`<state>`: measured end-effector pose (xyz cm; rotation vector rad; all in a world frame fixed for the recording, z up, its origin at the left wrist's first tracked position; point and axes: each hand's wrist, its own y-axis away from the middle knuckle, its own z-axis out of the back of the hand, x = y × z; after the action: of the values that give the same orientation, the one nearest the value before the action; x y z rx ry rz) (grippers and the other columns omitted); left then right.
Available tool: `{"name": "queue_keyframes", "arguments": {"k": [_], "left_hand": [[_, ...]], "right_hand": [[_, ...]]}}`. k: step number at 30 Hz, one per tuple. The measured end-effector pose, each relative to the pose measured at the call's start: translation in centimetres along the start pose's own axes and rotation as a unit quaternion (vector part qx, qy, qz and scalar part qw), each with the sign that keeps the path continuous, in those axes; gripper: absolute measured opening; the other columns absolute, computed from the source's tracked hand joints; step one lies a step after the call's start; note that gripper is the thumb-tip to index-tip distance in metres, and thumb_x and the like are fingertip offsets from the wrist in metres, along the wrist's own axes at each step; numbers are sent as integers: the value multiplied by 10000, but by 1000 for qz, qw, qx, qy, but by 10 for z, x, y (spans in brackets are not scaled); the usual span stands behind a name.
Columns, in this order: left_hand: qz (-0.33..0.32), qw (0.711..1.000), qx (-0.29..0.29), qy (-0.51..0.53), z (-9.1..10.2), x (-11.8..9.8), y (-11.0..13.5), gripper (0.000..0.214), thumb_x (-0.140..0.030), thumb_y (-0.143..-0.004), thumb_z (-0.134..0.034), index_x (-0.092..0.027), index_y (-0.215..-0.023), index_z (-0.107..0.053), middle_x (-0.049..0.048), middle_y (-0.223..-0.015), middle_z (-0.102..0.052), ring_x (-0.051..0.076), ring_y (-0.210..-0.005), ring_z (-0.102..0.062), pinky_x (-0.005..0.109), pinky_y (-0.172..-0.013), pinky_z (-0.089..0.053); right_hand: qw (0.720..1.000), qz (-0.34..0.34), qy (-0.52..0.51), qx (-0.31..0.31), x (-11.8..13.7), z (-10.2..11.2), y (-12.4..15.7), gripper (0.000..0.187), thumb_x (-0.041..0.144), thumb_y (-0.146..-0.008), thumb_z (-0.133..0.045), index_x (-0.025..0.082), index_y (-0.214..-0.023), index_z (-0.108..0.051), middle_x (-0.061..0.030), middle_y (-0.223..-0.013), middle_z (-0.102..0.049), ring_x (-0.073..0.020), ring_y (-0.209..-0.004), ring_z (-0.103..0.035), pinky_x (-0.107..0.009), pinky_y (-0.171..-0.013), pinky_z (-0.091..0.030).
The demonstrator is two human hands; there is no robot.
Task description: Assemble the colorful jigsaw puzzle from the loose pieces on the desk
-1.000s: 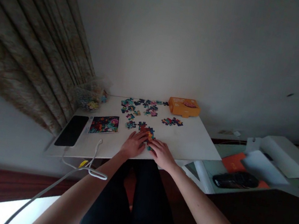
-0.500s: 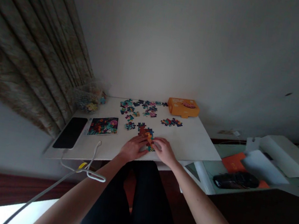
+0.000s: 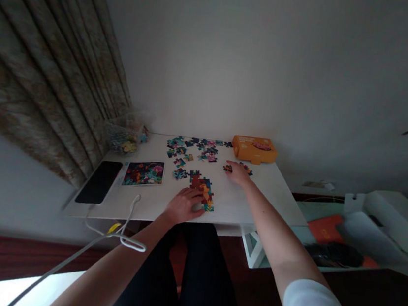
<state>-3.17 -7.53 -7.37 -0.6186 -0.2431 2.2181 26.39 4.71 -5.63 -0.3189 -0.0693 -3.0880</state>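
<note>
On the white table, a joined patch of jigsaw puzzle (image 3: 206, 189) in brown, orange and teal lies close to the front edge. My left hand (image 3: 183, 206) rests on its left side with the fingers stretched out, covering part of it. My right hand (image 3: 237, 173) is farther off to the right, over a small group of loose puzzle pieces (image 3: 247, 170). Its finger and thumb are apart around a dark piece (image 3: 228, 168) at the group's left end; the hand hides the pieces beneath it.
Several loose pieces (image 3: 208, 148) spread along the back. An orange box (image 3: 254, 150) stands at the back right. To the left are a picture card (image 3: 144, 173), a phone (image 3: 98, 182), a white cable (image 3: 131, 213) and a clear bag (image 3: 126, 138).
My right hand has left the joined patch and moved forward and right to the small group of pieces. My left hand stays on the patch. The view has shifted slightly.
</note>
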Motion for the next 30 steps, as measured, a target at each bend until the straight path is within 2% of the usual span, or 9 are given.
{"name": "queue_keyframes", "arguments": {"k": [3, 7, 10, 14, 17, 21, 24, 27, 30], "left_hand": [[8, 1000, 17, 1, 3, -2, -1, 393, -371, -846, -783, -245, -1215, -736, 80, -1300, -719, 270, -1213, -659, 449, -1107, -480], [15, 1000, 21, 5, 5, -4, -1, 359, -382, -843, -781, -263, -1179, -736, 66, -1259, -728, 264, -1177, -657, 453, -1103, -461], [16, 1000, 16, 5, 5, -5, -2, 274, -386, -873, -754, -263, -1117, -740, 63, -1186, -747, 262, -1126, -669, 466, -1082, -465], [21, 1000, 7, 0, 4, -3, -1, 237, -393, -917, -712, -249, -1104, -735, 77, -1140, -753, 268, -1103, -674, 472, -1041, -489], [25, 1000, -5, -4, 2, -1, -1, 275, -405, -926, -702, -232, -1138, -728, 97, -1172, -738, 279, -1131, -666, 474, -1038, -499], [38, 999, -24, -17, 0, 2, -1, 321, -414, -961, -648, -214, -1205, -713, 126, -1245, -705, 288, -1178, -652, 485, -1060, -498], [41, 999, -26, -23, -4, 5, 0, 368, -409, -979, -619, -215, -1284, -684, 136, -1359, -664, 306, -1282, -611, 520, -1116, -463], [46, 998, -18, -25, -8, 9, 2, 397, -410, -995, -593, -230, -1343, -659, 129, -1445, -629, 312, -1369, -563, 555, -1168, -418], [56, 998, -11, -28, -11, 11, 3, 387, -412, -1012, -561, -242, -1342, -670, 122, -1441, -641, 300, -1359, -582, 564, -1184, -408]], "right_hand": [[1000, -13, 6, 17, 1, 3, -12, 637, 283, -875, -748, 193, -1480, -570, -139, -1369, -684, -283, -1251, -632, -355, -1060, -466], [1000, -17, 3, 11, 6, 5, -13, 573, 342, -847, -784, 215, -1389, -649, -122, -1288, -721, -291, -1204, -644, -364, -1008, -484], [999, -26, -2, -23, 10, 2, -1, 471, 360, -885, -746, 216, -1329, -683, -133, -1285, -708, -309, -1217, -615, -408, -1018, -467], [996, -7, -12, -90, 15, -11, 30, 301, 329, -985, -583, 226, -1233, -718, -137, -1340, -664, -334, -1271, -549, -490, -1056, -431], [990, -7, -25, -137, 16, -24, 57, 350, 315, -1011, -505, 246, -1308, -677, -124, -1482, -574, -330, -1318, -510, -521, -1064, -421], [983, -71, -27, -170, 11, -35, 80, 398, 358, -1012, -489, 218, -1346, -654, -167, -1509, -541, -355, -1359, -478, -567, -1077, -401], [978, -111, -31, -173, 6, -36, 84, 479, 417, -1011, -496, 224, -1440, -587, -181, -1567, -485, -374, -1422, -423, -619, -1107, -360], [984, -98, -36, -145, 0, -33, 78, 519, 471, -1022, -479, 296, -1509, -519, -132, -1635, -420, -365, -1484, -359, -677, -1157, -274], [984, -101, -45, -139, -4, -30, 72, 480, 465, -1032, -462, 289, -1468, -563, -128, -1598, -474, -351, -1473, -386, -677, -1181, -237]]}}
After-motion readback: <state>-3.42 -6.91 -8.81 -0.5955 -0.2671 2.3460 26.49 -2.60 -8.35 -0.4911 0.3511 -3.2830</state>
